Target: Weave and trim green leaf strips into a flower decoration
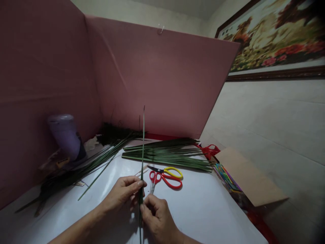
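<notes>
A long narrow green leaf strip stands upright in front of me, its thin tip reaching up against the pink panel. My left hand pinches the strip between thumb and fingers. Just below and to the right, my right hand grips the lower part of the same strip. Its lower end runs down past the frame's bottom edge. Beyond my hands lie small scissors with red handles and larger scissors with one yellow and one red loop. The blades of the small pair are partly hidden by my right hand.
Bundles of green leaves lie at the back of the white table, with another pile at left. A purple bottle stands at far left. Pink panels close off the back and left. An open cardboard box sits right.
</notes>
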A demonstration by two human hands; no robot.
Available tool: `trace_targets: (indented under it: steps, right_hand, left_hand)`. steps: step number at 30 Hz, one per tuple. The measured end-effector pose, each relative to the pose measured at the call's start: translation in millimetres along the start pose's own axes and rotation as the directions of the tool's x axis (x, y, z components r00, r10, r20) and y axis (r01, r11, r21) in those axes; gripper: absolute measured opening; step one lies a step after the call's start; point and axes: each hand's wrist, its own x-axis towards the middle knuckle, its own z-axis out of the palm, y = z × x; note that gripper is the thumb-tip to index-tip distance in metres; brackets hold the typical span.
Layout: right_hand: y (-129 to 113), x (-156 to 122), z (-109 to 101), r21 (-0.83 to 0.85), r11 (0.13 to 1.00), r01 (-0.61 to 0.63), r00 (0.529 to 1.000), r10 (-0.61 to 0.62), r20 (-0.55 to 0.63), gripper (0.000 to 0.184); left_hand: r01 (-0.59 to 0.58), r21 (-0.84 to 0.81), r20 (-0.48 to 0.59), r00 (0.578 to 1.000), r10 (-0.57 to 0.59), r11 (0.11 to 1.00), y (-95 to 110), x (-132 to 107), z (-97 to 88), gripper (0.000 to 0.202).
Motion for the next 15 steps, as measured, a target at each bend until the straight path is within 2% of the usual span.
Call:
trace_targets:
  steps: [4, 6, 11, 15]
  right_hand:
    - [2.6, -1.2, 0.7, -0.015, 1.000, 0.018, 0.999, -0.018, -0.034, 0.018]
    - [3.8, -0.8, 1.1, 0.048, 0.999, 0.004, 1.000, -0.002, -0.031, 0.017]
    - [5.6, 1.0, 1.6, 0.316, 0.945, -0.082, 0.996, 0.065, 0.065, 0.021]
    - [3.8, 0.5, 0.0, 0.331, 0.935, -0.128, 0.984, 0.077, 0.163, 0.030]
  left_hand:
    - [-0.008, -0.077, 0.037, 0.999, 0.011, 0.997, -3.1, -0.3, 0.2, 0.025]
    - [-0.030, -0.077, 0.048, 0.998, 0.033, 0.997, -2.6, -1.4, 1.1, 0.023]
    - [-0.064, 0.005, 0.017, 0.998, 0.064, 0.998, 5.6, -4.4, 4.0, 0.022]
    - [-0.077, -0.008, -0.009, 0.997, 0.077, 0.997, 8.7, -3.7, 2.6, 0.025]
